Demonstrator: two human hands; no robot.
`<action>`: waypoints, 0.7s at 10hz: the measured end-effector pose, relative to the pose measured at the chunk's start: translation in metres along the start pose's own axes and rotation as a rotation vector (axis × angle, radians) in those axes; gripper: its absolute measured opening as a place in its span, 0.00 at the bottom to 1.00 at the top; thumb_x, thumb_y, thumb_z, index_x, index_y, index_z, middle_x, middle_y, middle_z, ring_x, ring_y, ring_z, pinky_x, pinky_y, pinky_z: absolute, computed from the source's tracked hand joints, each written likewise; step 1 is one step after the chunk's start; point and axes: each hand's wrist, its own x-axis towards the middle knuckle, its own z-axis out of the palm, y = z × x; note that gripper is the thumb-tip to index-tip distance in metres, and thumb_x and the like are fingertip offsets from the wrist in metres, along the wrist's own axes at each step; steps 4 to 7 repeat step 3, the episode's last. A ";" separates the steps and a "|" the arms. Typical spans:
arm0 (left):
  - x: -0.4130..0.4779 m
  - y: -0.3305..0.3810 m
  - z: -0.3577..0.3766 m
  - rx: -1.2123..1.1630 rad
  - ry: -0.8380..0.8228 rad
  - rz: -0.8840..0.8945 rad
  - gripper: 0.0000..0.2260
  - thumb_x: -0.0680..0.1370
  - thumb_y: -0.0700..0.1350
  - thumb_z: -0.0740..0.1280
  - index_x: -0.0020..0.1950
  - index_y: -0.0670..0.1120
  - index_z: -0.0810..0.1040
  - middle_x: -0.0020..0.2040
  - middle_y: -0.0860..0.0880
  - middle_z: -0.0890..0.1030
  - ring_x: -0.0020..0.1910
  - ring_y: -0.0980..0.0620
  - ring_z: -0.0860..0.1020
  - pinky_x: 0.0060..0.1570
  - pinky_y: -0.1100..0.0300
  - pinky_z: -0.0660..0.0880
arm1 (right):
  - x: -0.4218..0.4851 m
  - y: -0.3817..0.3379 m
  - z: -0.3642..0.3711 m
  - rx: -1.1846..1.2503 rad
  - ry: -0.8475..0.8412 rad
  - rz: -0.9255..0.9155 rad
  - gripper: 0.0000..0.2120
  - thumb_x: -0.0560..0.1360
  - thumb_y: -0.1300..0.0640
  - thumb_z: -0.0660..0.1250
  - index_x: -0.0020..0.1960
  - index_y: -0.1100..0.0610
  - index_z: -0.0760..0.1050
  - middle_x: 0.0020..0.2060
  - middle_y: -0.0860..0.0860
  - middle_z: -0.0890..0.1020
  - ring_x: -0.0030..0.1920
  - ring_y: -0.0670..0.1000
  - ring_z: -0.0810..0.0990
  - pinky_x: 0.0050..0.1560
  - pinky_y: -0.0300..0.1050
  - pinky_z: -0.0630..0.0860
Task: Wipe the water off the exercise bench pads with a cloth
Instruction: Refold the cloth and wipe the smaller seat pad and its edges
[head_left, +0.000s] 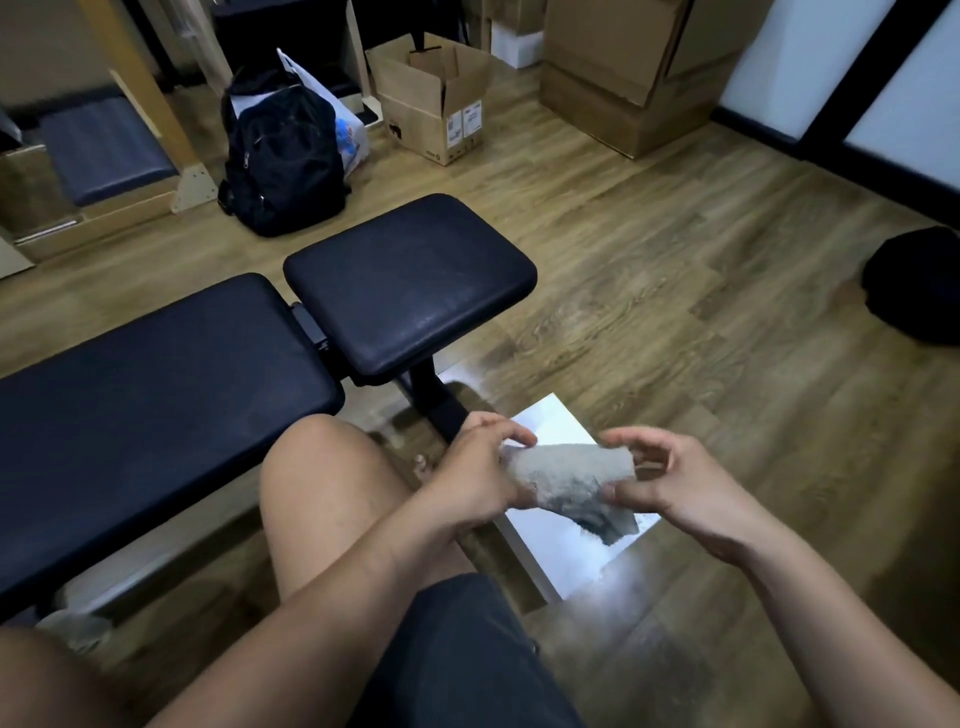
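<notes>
Left hand and right hand both pinch grey cloth ends, near right of seat pad. Cloth looks soft, light, limp; bunch mid-fold for firm wiping.

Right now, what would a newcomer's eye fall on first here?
First the grey cloth, low in the middle, with the left hand gripping one end and the right hand pinching the other. Behind them a black bench fills the left side, its long pad next to a small square pad. A black backpack stands on the wood floor farther back.
</notes>
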 end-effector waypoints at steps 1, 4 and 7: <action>0.007 0.001 0.007 0.187 -0.010 0.067 0.15 0.68 0.42 0.79 0.53 0.47 0.83 0.58 0.52 0.71 0.59 0.56 0.71 0.48 0.74 0.65 | 0.004 0.012 -0.001 -0.223 0.044 -0.002 0.13 0.62 0.65 0.77 0.42 0.51 0.81 0.34 0.53 0.81 0.33 0.47 0.76 0.37 0.42 0.74; 0.032 0.008 0.012 0.301 -0.036 -0.015 0.18 0.78 0.47 0.64 0.68 0.49 0.74 0.62 0.47 0.76 0.65 0.45 0.73 0.54 0.62 0.70 | 0.037 0.037 -0.002 -0.218 0.089 0.125 0.03 0.69 0.59 0.73 0.39 0.55 0.79 0.34 0.48 0.81 0.36 0.48 0.77 0.40 0.44 0.73; 0.032 0.008 0.012 0.301 -0.036 -0.015 0.18 0.78 0.47 0.64 0.68 0.49 0.74 0.62 0.47 0.76 0.65 0.45 0.73 0.54 0.62 0.70 | 0.037 0.037 -0.002 -0.218 0.089 0.125 0.03 0.69 0.59 0.73 0.39 0.55 0.79 0.34 0.48 0.81 0.36 0.48 0.77 0.40 0.44 0.73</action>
